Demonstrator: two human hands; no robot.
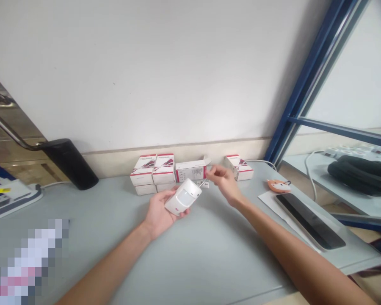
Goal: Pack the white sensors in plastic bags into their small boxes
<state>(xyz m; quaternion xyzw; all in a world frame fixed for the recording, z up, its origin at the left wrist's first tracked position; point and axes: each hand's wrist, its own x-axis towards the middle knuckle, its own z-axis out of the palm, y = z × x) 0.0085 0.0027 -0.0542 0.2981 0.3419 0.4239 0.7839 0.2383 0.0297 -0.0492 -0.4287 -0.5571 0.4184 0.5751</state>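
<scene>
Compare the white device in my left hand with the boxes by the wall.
The device is rounded, nearly plain; the boxes are square-edged with red print. The device is held tilted in the left hand, a thin rod in the right hand beside it; the boxes lie stacked on the table. Both are mainly white.

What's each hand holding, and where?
Left hand: white sensor, around its lower end. Right hand: thin metal tool, pinched by its back end.

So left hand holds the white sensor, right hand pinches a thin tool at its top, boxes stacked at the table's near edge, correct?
No: the boxes stand at the far edge of the table, by the wall, per the head view. The left hand does hold the white sensor; the right hand pinches the thin tool at its top.
</scene>
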